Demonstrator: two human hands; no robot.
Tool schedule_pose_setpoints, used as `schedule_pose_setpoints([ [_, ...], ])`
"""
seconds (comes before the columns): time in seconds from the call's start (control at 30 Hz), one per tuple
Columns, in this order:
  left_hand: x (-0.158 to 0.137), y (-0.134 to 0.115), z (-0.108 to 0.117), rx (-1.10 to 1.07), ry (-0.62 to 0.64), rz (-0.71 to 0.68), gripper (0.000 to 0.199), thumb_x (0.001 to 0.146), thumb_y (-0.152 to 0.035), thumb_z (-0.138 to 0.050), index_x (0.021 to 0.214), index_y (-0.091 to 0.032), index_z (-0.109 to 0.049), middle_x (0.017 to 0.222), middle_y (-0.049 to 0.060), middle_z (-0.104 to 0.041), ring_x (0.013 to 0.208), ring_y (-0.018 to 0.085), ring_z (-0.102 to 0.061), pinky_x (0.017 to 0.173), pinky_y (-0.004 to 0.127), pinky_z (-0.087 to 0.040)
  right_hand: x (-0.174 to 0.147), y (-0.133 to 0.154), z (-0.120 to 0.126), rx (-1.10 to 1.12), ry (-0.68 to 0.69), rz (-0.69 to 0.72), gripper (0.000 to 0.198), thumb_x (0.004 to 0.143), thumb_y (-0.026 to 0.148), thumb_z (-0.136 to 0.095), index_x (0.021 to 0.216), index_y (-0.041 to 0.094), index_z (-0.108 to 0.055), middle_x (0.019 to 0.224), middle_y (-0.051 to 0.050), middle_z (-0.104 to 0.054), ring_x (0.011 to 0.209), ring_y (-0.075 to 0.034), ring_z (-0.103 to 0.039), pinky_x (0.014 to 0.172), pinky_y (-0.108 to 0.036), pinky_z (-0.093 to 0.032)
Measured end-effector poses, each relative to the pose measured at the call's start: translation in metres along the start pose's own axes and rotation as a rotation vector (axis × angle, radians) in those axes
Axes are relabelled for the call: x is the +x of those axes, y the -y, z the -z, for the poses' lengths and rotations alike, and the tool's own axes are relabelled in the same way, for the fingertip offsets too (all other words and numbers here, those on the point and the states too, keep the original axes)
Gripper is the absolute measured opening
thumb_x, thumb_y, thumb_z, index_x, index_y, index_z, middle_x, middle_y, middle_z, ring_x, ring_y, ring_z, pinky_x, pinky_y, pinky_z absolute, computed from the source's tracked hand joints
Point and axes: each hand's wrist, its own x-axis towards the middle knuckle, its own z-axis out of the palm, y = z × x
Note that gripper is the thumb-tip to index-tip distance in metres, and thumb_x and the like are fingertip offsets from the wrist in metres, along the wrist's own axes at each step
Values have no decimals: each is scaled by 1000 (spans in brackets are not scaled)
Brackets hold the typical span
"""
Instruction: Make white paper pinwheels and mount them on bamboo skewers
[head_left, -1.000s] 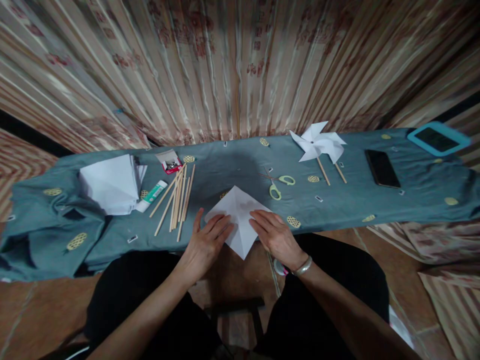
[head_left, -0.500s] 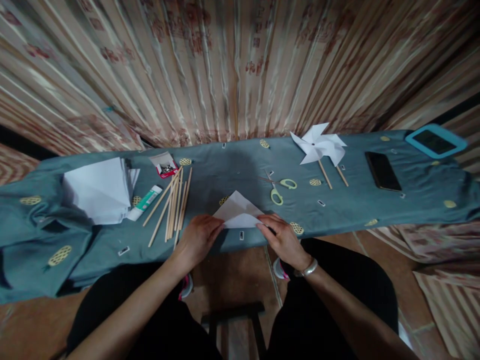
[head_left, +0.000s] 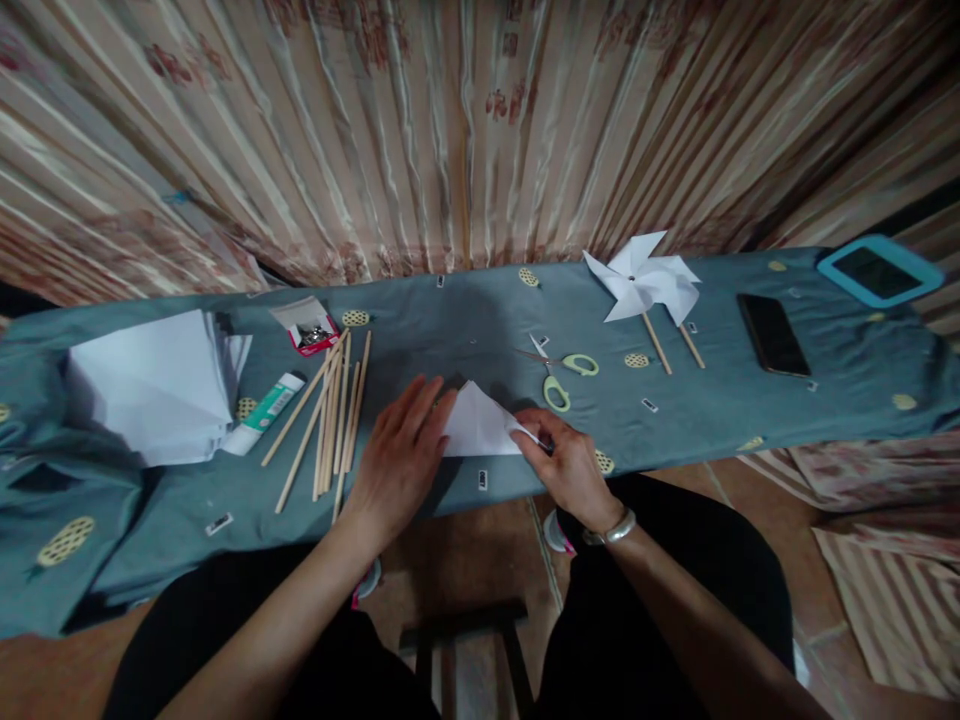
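White paper, creased into a triangle, lies near the front edge of a long surface draped in grey-green cloth (head_left: 435,330), between the person's two hands. The peak of this folded paper (head_left: 480,425) points away from the person and its long edge faces them. The left hand (head_left: 401,445) lies flat with its fingers extended, at the left end of the fold; whether its fingertips press on the paper or rest just beside it is hard to tell. The right hand (head_left: 564,465) pinches the right corner between thumb and bent fingers, and that corner lifts a little. The hands are apart, with the middle of the paper showing between them. A silver bracelet (head_left: 621,527) circles the right wrist.

Just beyond the right hand, scissors (head_left: 552,363) with pale green handles lie with their blades spread. Farther right are two white pinwheels, the nearer pinwheel (head_left: 637,297) overlapping the other pinwheel (head_left: 681,290), both on wooden stems, then a dark phone (head_left: 772,335) and a blue-framed tablet (head_left: 879,272).

To the left of the left hand, loose wooden sticks (head_left: 330,420) fan out, their far ends near a red box (head_left: 319,340) of small metal pieces. A green and white glue stick (head_left: 264,413) lies between the sticks and a stack of white sheets (head_left: 154,385). A striped curtain (head_left: 450,150) hangs behind.
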Motion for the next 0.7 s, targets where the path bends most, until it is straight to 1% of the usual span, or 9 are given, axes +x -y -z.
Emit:
schedule_pose_setpoints([
  [0.03,-1,-7,-1,16,2,-98,43,98,-16,-43,141,-15,-45,147,15,-51,142,29,-40,111,49,-39,1,0,0,5,3,-2,20,91,34,-60,102,20,-68,86,-5,-75,74,-20,-70,72,-30,-55],
  [0.1,-4,-21,-5,16,86,-223,46,99,-15,-39,145,-16,-40,148,11,-51,147,26,-31,119,50,-29,1,0,-1,19,6,-12,19,90,34,-60,102,20,-68,87,-5,-76,75,-20,-70,72,-30,-55],
  [0.17,-9,-31,-13,17,131,-248,46,100,-19,-38,145,-14,-39,148,12,-51,147,25,-32,120,50,-27,1,1,-2,33,4,-32,18,90,33,-61,101,21,-68,85,-4,-76,75,-20,-70,71,-30,-55],
  [0.23,-13,-35,-19,27,176,-230,47,100,-27,-40,145,-13,-39,149,13,-49,146,27,-33,119,53,-27,2,2,-3,41,-3,-53,17,89,32,-61,100,21,-68,82,-4,-75,74,-20,-70,71,-30,-55],
  [0.33,-16,-33,-24,31,222,-196,53,99,-37,-44,145,-11,-39,150,15,-47,145,30,-33,118,56,-27,3,3,-3,41,-14,-73,16,89,32,-61,99,21,-68,83,-4,-75,75,-20,-71,73,-30,-55],
  [0.53,-17,-29,-26,49,244,-189,60,98,-46,-43,145,-8,-39,151,17,-45,145,33,-34,117,55,-28,4,4,-3,22,-20,-92,17,88,33,-62,98,21,-69,80,-4,-75,73,-20,-71,69,-30,-53],
  [0.7,-18,-30,-28,79,269,-186,66,96,-52,-45,145,-8,-38,151,18,-45,144,35,-34,117,55,-28,4,3,-3,9,-4,-98,18,88,31,-62,100,20,-69,83,-4,-76,76,-20,-71,71,-29,-52],
])
